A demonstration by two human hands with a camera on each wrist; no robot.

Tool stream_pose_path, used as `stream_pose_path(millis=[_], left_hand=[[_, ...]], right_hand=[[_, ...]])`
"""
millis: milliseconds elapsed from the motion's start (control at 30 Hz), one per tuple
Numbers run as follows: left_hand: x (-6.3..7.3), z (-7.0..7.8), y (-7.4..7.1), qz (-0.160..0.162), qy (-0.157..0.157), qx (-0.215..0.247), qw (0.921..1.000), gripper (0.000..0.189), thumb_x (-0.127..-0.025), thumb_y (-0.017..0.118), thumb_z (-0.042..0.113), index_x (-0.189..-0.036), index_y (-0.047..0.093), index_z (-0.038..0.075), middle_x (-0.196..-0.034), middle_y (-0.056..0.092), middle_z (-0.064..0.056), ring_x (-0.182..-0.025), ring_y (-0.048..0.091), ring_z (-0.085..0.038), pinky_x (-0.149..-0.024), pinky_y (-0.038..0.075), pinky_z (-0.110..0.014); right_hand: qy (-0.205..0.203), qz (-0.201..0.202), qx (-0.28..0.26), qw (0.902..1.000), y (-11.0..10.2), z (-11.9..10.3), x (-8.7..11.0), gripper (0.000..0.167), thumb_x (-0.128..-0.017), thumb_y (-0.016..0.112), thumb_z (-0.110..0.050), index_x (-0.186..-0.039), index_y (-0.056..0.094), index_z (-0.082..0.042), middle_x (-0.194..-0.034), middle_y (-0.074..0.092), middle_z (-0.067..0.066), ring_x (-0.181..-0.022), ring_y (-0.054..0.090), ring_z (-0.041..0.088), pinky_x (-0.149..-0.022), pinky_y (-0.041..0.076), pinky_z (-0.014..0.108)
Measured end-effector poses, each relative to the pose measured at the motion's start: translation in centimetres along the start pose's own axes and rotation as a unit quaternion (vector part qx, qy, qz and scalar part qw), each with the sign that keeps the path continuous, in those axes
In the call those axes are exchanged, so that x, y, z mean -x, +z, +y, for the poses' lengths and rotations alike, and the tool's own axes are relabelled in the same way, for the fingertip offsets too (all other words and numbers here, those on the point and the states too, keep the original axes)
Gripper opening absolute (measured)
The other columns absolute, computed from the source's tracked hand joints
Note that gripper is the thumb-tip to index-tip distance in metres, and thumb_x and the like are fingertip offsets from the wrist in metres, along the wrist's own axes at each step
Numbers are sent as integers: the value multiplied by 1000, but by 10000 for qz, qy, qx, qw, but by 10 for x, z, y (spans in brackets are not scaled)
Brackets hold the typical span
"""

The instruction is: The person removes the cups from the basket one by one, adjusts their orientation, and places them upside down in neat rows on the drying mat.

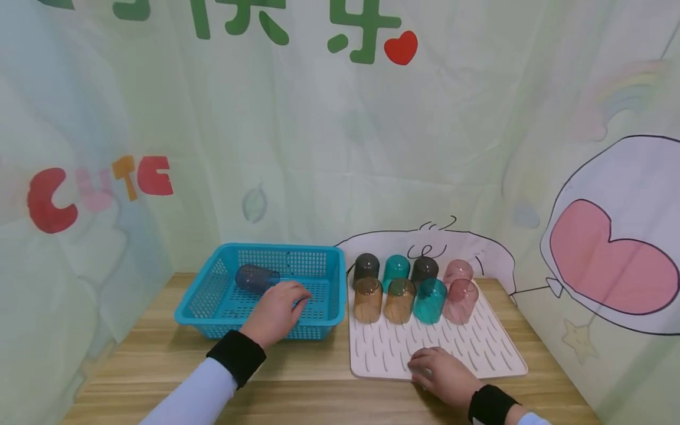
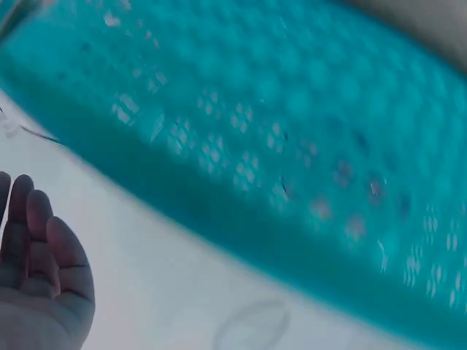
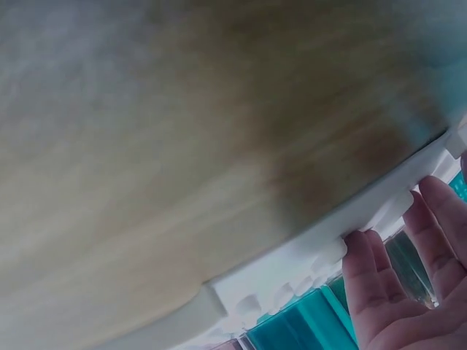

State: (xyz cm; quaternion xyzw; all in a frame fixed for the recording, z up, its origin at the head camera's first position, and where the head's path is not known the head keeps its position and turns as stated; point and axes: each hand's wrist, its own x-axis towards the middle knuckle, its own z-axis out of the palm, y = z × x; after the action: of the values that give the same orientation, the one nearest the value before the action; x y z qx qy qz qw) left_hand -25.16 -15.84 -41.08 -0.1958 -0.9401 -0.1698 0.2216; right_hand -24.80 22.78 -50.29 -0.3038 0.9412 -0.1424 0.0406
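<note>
My left hand [image 1: 277,311] is over the near side of a blue plastic basket [image 1: 340,283], its fingers loosely bent and nothing seen in them. Inside the basket, a dark grey see-through cup [image 1: 254,279] lies on its side, just beyond that hand. In the left wrist view the fingers [image 2: 69,255] appear apart from the basket wall [image 2: 219,219]. My right hand [image 1: 443,376] rests at the front edge of a white ridged draining mat [image 1: 382,354]; its fingertips touch the mat in the right wrist view. No cup is in that hand.
Two rows of cups stand upside down on the mat's back half. Amber cups [image 1: 368,301], a teal cup [image 1: 430,301] and a pink cup [image 1: 461,301] form the front row; dark grey [image 1: 366,265], teal and pink ones stand behind. A printed curtain hangs behind the wooden table [image 1: 297,389].
</note>
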Motion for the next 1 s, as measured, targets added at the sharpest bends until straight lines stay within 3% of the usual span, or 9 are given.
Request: stream_pose_path(millis=[200, 467, 733, 1000], left_hand=[[-18, -32, -24, 62, 84, -389, 9992, 17, -97, 68, 10, -113, 74, 8, -113, 72, -9, -112, 67, -30, -96, 56, -46], [-35, -64, -42, -321, 120, -987, 9945, 24, -97, 65, 3, -120, 71, 3, -120, 70, -16, -115, 64, -36, -97, 54, -49], [-53, -100, -41, -1073, -88, -1453, 9835, 37, -93, 62, -8, -129, 65, -1, -129, 65, -22, -122, 60, -42, -103, 51, -51], [-55, -140, -24, -1720, -551, -1682, 9691, 34, -97, 57, -7, -130, 63, -5, -129, 64, -28, -121, 60, -46, -101, 51, -55]], right_hand=[[-94, 60, 96, 9999, -1, 1, 0, 24, -94, 72, -28, -114, 77, -15, -114, 72, -1, -111, 65, 25, -98, 53, 48], [-157, 49, 285, 9995, 4, 6, -2, 23, -95, 72, -30, -114, 77, -19, -114, 71, -4, -110, 65, 21, -96, 54, 45], [-170, 24, 202, 9996, -1, 3, -3, 22, -95, 71, -29, -113, 78, -17, -115, 71, -4, -110, 65, 21, -96, 54, 45], [-437, 305, 292, 9982, 3, 6, 0, 23, -97, 69, -30, -114, 77, -16, -115, 70, -4, -109, 65, 20, -95, 55, 41]])
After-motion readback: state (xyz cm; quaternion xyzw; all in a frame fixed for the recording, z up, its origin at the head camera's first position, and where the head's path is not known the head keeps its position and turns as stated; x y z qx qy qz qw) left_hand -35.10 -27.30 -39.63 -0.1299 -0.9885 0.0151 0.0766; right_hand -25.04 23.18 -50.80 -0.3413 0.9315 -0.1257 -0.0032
